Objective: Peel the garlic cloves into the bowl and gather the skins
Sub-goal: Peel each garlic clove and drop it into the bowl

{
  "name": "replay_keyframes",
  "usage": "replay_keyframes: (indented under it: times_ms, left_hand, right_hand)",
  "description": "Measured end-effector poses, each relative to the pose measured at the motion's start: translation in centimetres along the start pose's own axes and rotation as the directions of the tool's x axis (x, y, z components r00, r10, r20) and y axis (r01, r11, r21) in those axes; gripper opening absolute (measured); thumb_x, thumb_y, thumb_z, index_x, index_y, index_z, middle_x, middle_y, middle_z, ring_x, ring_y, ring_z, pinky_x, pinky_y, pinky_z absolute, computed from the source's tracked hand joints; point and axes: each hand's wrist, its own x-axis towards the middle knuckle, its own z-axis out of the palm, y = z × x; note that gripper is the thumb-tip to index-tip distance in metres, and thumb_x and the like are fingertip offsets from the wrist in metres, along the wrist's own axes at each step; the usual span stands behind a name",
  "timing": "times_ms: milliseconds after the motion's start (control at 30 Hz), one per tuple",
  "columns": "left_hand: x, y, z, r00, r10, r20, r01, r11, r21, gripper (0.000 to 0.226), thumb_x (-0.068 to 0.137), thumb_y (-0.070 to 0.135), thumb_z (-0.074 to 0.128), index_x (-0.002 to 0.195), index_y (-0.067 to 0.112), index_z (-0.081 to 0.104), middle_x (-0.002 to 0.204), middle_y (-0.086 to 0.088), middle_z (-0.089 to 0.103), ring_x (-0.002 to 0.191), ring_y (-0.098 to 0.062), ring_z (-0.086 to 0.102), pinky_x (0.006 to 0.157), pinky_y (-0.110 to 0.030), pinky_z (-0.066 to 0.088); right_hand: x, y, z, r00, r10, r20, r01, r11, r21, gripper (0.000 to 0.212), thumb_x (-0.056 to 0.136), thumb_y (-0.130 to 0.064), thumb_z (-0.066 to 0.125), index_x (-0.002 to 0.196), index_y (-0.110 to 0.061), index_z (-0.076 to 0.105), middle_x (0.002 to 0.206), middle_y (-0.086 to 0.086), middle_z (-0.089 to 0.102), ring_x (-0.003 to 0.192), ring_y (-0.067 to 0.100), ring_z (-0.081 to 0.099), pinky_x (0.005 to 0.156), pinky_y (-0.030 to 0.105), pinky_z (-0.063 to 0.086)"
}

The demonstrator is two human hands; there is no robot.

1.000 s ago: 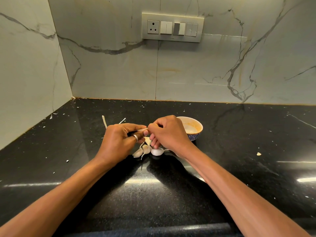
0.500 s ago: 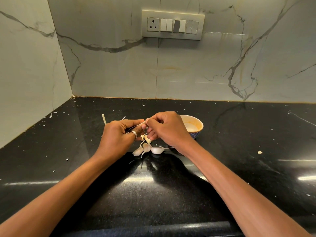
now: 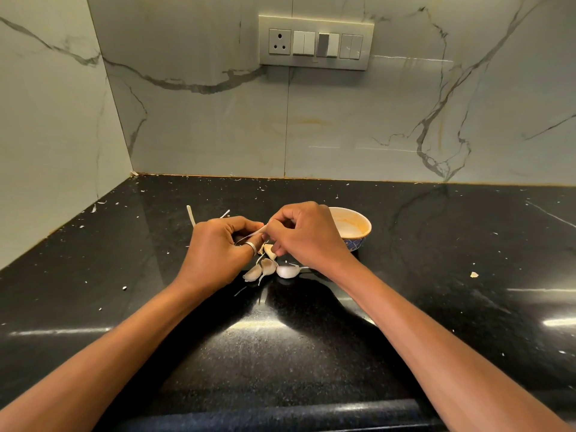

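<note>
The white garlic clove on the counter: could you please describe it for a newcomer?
On the black counter, left of the bowl and nearer the camera, three loose cloves lie in a row. The white clove is rightmost; its neighbours are greyish-brown.

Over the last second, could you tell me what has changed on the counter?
The right hand has lifted slightly, tilting its end of the skin strip upward; the left hand keeps pinching the other end. The loose garlic cloves on the counter and the bowl stayed put.
</note>
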Motion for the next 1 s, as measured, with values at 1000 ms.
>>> replay_keyframes:
  times_ms: [1000]
  left_hand:
    - [0.3,0.8,-0.6,0.993,-0.12,0.0,0.118,0.973,-0.2,0.02,0.08,0.01,0.084,0.087,0.028,0.077,0.084,0.015,0.077,0.082,-0.003,0.074,0.07,-0.017,0.058]
  right_hand:
    - [0.3,-0.2,0.0,0.97,0.214,0.115,-0.243,0.821,0.517,0.015,0.092,0.0,0.06,0.084,-0.001,0.072,0.071,0.014,0.073,0.058,0.019,0.068,0.052,0.023,0.053]
